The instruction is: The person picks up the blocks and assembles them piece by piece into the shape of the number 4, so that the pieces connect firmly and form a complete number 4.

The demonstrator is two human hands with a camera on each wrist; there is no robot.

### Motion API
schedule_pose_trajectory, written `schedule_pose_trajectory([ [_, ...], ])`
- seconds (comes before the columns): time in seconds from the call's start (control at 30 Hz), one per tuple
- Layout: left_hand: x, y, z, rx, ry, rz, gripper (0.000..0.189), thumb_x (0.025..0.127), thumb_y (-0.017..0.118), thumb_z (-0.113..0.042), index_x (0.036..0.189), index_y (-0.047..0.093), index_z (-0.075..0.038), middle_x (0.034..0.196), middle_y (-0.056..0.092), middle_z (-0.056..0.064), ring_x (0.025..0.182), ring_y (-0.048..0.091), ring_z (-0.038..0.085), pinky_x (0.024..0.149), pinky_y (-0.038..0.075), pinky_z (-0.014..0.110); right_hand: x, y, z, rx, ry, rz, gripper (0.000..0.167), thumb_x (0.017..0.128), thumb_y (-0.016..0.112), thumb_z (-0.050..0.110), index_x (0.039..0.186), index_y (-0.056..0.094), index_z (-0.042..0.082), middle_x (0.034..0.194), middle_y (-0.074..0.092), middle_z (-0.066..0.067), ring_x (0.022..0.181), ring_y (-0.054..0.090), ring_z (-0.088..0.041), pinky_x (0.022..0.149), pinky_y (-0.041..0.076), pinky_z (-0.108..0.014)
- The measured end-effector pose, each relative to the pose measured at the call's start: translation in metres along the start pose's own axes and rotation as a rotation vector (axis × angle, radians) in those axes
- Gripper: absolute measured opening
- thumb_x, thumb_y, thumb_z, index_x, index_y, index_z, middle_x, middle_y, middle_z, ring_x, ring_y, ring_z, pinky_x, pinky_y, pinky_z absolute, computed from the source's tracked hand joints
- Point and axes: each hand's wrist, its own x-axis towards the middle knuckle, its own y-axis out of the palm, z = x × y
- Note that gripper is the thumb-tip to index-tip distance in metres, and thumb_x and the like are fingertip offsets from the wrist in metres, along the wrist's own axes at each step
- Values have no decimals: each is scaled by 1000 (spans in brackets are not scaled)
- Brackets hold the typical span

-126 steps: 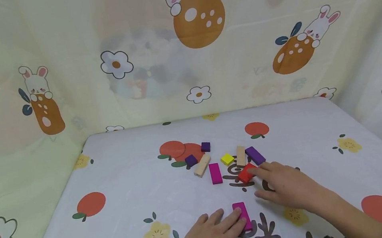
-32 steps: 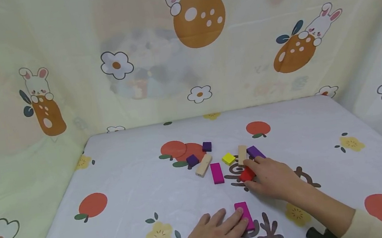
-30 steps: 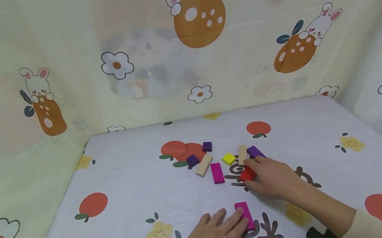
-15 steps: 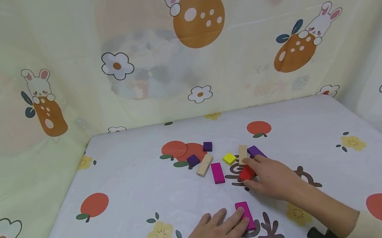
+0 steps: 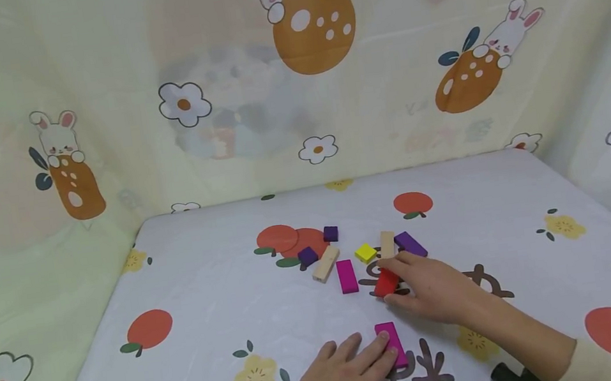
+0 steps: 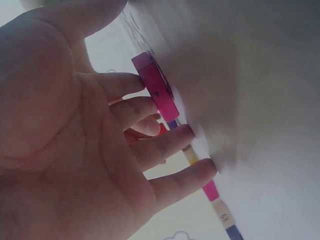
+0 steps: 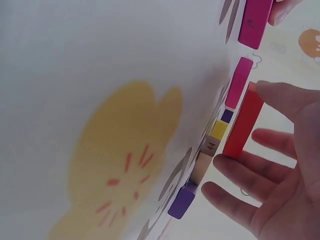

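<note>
My right hand [image 5: 434, 286] pinches a red block [image 5: 386, 283] between thumb and a finger. In the right wrist view, that red block [image 7: 244, 120] spans from the thumb tip to a fingertip, its long side tilted, while the other fingers spread below. Nearer the front, my left hand [image 5: 336, 376] lies with fingers spread, two fingertips touching a magenta block [image 5: 391, 345]. Seen from the left wrist, the fingertips meet the side of this magenta block [image 6: 155, 87]. Just beyond the right fingers are a plain wooden block [image 5: 387, 244] and a purple block [image 5: 410, 245].
Further left on the patterned tablecloth [image 5: 200, 359] lie a yellow block [image 5: 365, 253], a second magenta block [image 5: 347, 276], another wooden block [image 5: 325, 264] and two dark purple blocks [image 5: 307, 256]. A hanging printed cloth [image 5: 257, 177] rises behind the table.
My right hand came from touching the red block to pinching it between thumb and finger, then shifted it slightly left and nearer. My left hand stays at the magenta block.
</note>
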Motion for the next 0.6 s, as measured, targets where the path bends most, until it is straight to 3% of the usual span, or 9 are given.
schedule_pose_trajectory([
  [0.17,0,0,1,-19,8,-4,87,92,55,-73,165,23,-37,170,22,-18,151,38,22,111,49,49,-1,0,0,31,-17,52,62,88,81,38,143,60,17,137,64,-16,119,67,-33,92,59,-51],
  [0.6,-2,-1,3,-21,9,0,86,93,52,-73,165,21,-37,171,21,-19,152,37,22,112,47,49,-2,4,-1,98,-94,96,59,88,81,33,143,61,22,139,62,-10,121,66,-28,92,60,-46],
])
